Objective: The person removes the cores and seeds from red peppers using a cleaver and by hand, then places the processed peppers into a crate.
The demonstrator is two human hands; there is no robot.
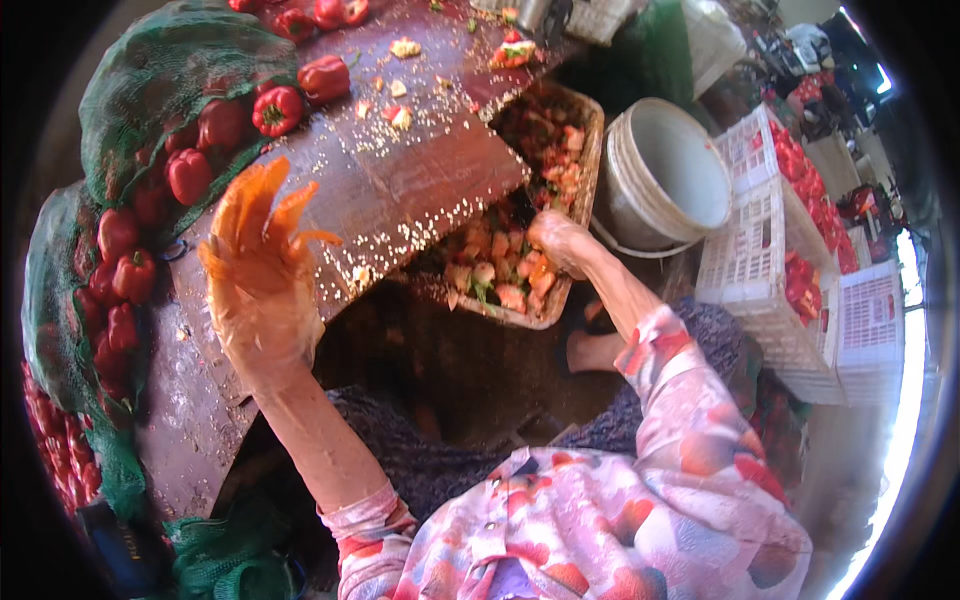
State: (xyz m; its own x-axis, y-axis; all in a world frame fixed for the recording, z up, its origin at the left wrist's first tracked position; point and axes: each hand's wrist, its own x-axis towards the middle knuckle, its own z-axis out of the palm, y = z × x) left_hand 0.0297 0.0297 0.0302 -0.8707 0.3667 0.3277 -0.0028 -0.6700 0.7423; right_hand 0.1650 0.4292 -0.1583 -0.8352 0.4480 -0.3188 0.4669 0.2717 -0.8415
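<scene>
My left hand (262,277) is raised over the tabletop (420,165), fingers apart and holding nothing. It wears a thin, orange-stained glove. My right hand (559,240), its fingers curled, is over the shallow crate (596,142) beside the table edge; whether it grips anything is hidden. Pepper cores and stem ends (514,262) fill this crate. Whole red bell peppers (189,176) lie left of my left hand, spilling from a green mesh sack (180,67). Pale seeds and a few core scraps (401,116) are scattered on the tabletop.
A white plastic bucket (667,172) stands right of the crate. Beyond it, white slatted crates (742,247) hold red peppers (806,172). A second mesh sack (56,262) lies at the far left. Green netting (232,555) is bunched at lower left.
</scene>
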